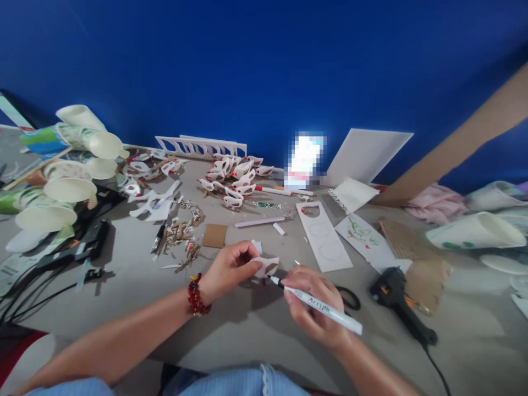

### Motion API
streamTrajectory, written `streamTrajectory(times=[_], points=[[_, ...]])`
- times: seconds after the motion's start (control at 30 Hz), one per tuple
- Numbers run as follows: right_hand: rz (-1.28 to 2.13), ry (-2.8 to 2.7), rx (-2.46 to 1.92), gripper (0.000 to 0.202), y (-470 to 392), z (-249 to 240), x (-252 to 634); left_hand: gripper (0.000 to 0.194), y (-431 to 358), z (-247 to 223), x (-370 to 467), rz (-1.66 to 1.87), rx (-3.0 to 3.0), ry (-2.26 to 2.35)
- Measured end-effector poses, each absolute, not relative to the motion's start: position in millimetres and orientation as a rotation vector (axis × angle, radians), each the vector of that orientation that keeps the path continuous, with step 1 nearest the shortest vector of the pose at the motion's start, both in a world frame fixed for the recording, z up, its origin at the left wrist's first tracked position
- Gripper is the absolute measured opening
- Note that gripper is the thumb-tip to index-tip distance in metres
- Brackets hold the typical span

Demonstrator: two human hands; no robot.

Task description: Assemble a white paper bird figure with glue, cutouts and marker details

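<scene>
Between the thumb and fingers of my left hand (236, 268) is a small white bird-shaped cutout (268, 266) with a brown patch on it. My right hand (315, 300) grips a white acrylic marker (325, 312), whose dark tip points at the cutout's lower edge. I cannot tell whether the tip touches it. A small brown cardboard square (214, 235) lies just beyond my left hand. Past the hands, several white bird cutouts with red and brown marks (233, 175) are heaped together. Partly behind my right hand lies a black-handled tool (350, 297).
A black glue gun (402, 305) with a cord rests at right. A white foam board with outlines (324, 236) lies ahead, near a purple craft knife (260, 221). Scraps (181, 236) litter the left middle. Paper cups (45, 209) stack at far left; another paper cup (474, 230) lies right.
</scene>
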State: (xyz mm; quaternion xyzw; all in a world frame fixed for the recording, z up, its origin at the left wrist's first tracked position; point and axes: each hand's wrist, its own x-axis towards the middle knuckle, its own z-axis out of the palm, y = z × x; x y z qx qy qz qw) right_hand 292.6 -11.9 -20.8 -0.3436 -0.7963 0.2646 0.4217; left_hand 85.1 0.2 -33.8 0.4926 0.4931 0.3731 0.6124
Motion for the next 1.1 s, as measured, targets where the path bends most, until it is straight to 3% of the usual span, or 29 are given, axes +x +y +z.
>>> streamTrajectory(times=[1.1], points=[[0.624,-2.065,-0.876,0.014,-8.7,-27.2,289.9,0.020,-2.7,-35.6,85.4,0.808,1.221,1.211]])
